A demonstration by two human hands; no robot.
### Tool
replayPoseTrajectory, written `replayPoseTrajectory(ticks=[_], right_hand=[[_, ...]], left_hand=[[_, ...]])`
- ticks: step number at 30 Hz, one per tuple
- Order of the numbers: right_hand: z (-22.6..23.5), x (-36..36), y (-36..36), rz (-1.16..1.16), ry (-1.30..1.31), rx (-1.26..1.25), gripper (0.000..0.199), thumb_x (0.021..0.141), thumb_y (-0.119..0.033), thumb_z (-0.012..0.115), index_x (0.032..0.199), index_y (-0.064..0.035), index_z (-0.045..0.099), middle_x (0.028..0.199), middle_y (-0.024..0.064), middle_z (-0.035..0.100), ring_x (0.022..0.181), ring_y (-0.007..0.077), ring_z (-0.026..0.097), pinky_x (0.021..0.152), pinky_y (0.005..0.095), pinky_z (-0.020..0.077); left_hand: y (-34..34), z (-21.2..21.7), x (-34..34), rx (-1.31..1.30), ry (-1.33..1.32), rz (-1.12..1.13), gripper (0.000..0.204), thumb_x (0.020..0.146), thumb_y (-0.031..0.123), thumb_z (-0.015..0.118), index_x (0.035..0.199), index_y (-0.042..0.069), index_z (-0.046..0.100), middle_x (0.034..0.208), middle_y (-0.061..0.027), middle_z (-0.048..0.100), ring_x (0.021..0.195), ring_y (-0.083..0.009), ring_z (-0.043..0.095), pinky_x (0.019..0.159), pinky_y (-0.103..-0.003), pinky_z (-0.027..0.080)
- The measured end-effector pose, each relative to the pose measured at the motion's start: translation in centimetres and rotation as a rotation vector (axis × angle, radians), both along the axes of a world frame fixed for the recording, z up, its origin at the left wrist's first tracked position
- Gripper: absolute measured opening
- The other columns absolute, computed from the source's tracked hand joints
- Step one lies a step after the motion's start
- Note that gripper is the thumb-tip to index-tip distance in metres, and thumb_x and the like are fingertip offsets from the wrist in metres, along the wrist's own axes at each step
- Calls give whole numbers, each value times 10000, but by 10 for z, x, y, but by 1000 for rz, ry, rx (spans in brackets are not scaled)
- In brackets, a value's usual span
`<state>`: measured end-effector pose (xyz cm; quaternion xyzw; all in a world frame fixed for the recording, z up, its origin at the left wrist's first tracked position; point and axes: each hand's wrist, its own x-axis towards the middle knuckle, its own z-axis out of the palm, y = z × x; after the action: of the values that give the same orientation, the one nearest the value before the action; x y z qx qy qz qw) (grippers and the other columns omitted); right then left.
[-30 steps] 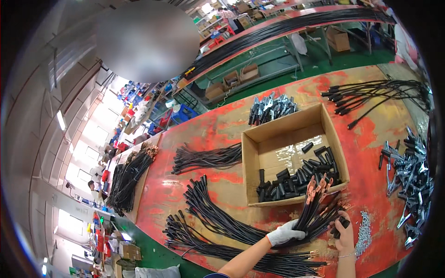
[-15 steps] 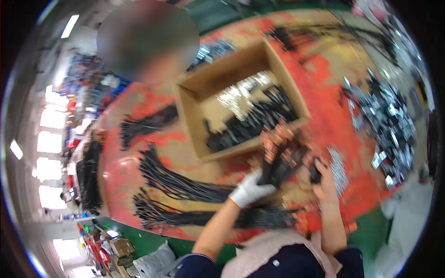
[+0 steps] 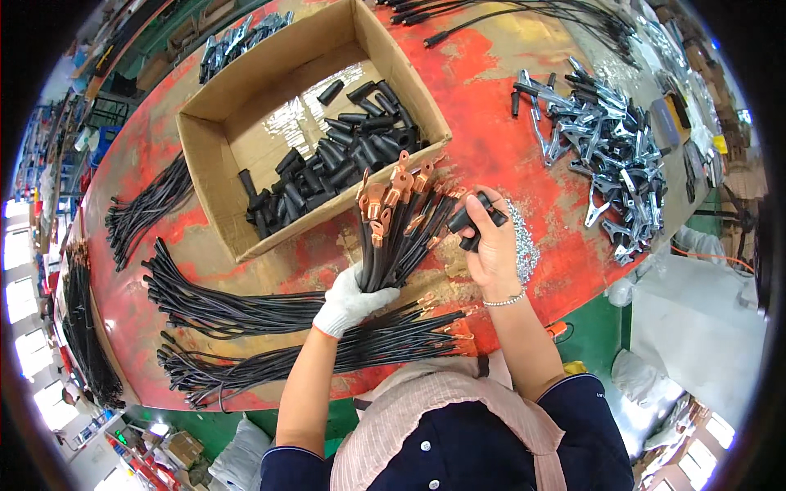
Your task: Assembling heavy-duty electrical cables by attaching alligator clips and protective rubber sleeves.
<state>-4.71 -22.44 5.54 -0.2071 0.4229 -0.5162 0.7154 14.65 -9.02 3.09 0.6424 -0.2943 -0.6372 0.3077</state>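
Observation:
My left hand, in a white glove, grips a bundle of black cables that fan upward, each ending in a copper lug. My bare right hand holds a few black rubber sleeves just right of the bundle's lug ends. Both hands hover over the red table, close below an open cardboard box that holds several more black sleeves.
Black cable bundles lie on the table left of and below my hands. A heap of metal clamps covers the right side, with small silvery parts beside my right hand. More cables lie at the far edge.
The view has tipped down and closer over the table. My hands still hold the cable bundle and the sleeves, with the right hand now close against the lug ends.

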Motion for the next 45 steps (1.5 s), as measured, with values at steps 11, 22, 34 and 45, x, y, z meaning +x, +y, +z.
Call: replayPoseTrajectory(ticks=[11, 22, 34, 45], right_hand=[[10, -2, 9, 276, 400, -272, 336, 828, -37, 739, 1139, -20, 611, 976, 56, 665, 846, 92, 623, 661, 211, 509], [-8, -22, 19, 349, 388, -130, 333, 820, -61, 761, 1109, -40, 599, 930, 15, 677, 640, 37, 536, 526, 189, 426], [-43, -5, 43, 700, 585, -452, 324, 796, -78, 785, 1065, -42, 608, 935, 11, 620, 809, 94, 597, 692, 231, 505], [-77, 0, 75, 861, 643, -274, 326, 931, -277, 647, 1181, -69, 655, 1003, 60, 672, 890, 181, 639, 832, 306, 492]], left_hand=[[2, -3, -4, -52, -8, 35, 480, 742, 162, 806, 1164, 27, 621, 978, -35, 697, 789, -87, 614, 686, -245, 507], [-1, -11, -3, 6, 14, -17, 440, 730, 151, 810, 1110, 26, 627, 929, -20, 693, 745, -83, 605, 644, -244, 497], [-5, -5, -2, 61, -10, 24, 473, 737, 99, 799, 1168, 39, 614, 994, -24, 698, 811, -95, 623, 707, -252, 508], [-10, -5, 19, -61, -19, 221, 388, 692, 83, 835, 1011, 18, 623, 891, -32, 671, 818, -131, 624, 767, -284, 505]])
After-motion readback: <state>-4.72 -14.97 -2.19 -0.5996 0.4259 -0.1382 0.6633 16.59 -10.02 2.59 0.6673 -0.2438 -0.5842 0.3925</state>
